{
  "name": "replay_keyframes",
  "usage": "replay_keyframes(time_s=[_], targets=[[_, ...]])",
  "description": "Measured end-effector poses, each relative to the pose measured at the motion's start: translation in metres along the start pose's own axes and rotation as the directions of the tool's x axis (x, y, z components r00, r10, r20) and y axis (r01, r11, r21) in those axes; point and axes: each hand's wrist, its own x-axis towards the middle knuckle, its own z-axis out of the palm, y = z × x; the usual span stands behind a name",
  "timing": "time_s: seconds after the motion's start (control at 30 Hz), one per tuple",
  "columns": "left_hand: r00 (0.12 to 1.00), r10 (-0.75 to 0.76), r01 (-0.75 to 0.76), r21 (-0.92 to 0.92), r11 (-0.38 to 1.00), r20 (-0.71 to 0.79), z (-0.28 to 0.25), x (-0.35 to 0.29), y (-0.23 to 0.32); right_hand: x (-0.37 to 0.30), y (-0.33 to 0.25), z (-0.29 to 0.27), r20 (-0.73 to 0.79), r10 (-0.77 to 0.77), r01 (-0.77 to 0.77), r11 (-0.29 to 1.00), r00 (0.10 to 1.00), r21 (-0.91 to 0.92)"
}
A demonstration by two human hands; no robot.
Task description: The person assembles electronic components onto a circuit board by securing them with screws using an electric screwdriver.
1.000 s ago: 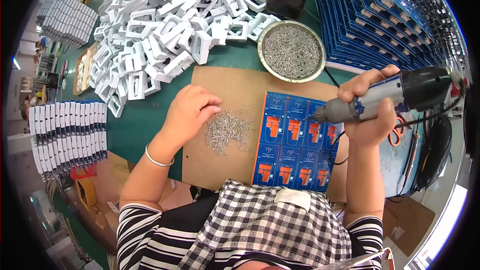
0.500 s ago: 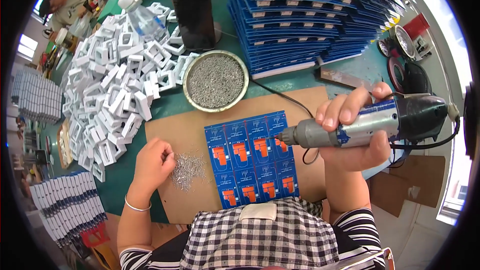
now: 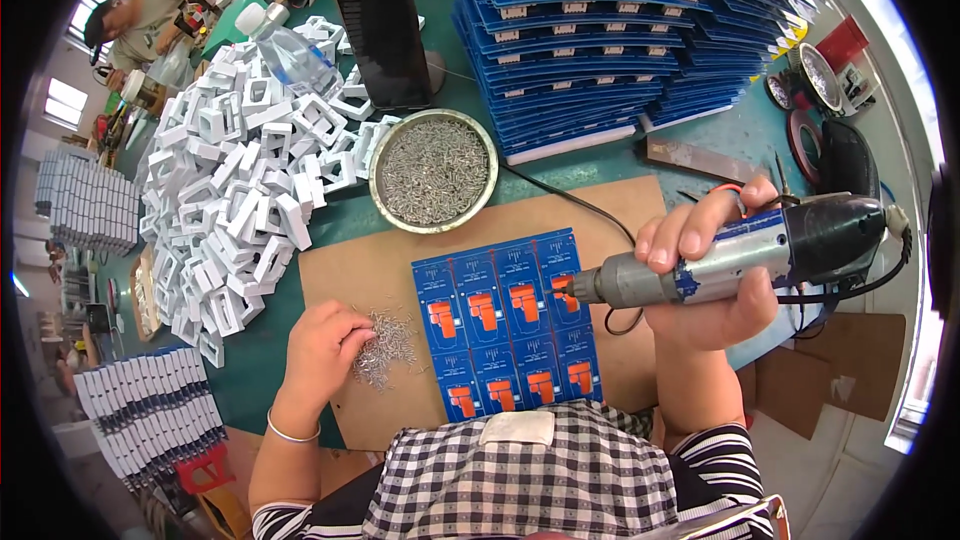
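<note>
My right hand (image 3: 712, 322) is wrapped around a silver and black electric screwdriver (image 3: 735, 252), lying nearly level with its nose pointing left. The nose hangs over the right edge of a blue circuit board panel (image 3: 508, 348), so the bit's exact tip is hard to make out. Orange parts (image 3: 525, 304) sit in two rows on the panel, one on each section. Left of the panel, a loose pile of small screws (image 3: 388, 348) lies on a brown cardboard sheet (image 3: 395, 400). My left hand (image 3: 325, 345) has thumb and fingertips pinched together at that pile; whatever is between them is hidden.
Behind the cardboard stands a metal bowl (image 3: 378, 195) full of screws. White plastic frames (image 3: 235, 180) are heaped at left, with a clear bottle (image 3: 290, 55) and a phone (image 3: 383, 40) beyond. Tall stacked blue boards (image 3: 570, 70) rise behind. Another person (image 3: 150, 15) works far left.
My left hand has shifted slightly right, its fingertips now touching the screw pile. The screwdriver stays over the panel's right side. The whole view has tilted a little.
</note>
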Motion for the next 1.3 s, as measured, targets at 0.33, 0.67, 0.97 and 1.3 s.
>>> replay_keyframes(time_s=[0.33, 0.67, 0.97, 1.3], targets=[[0.988, -0.025, 0.009, -0.107, 0.994, -0.15, -0.001, 0.016, 0.019, -0.003, -0.002, -0.001, -0.015, 0.034, -0.034, 0.999, 0.999, -0.013], [0.939, 0.342, -0.314, -0.362, 0.877, 0.014, 0.042, 0.074, 0.078, -0.006, -0.003, -0.007, -0.021, 0.022, -0.022, 1.0, 1.0, 0.018], [0.94, 0.339, -0.333, -0.3, 0.894, -0.031, 0.05, 0.082, 0.078, -0.006, 0.002, -0.014, 0.057, 0.052, -0.058, 0.992, 0.997, 0.11], [0.908, 0.414, -0.416, -0.242, 0.877, -0.058, 0.049, 0.086, 0.076, -0.008, -0.002, -0.012, 0.006, 0.082, -0.082, 0.989, 0.997, 0.125]])
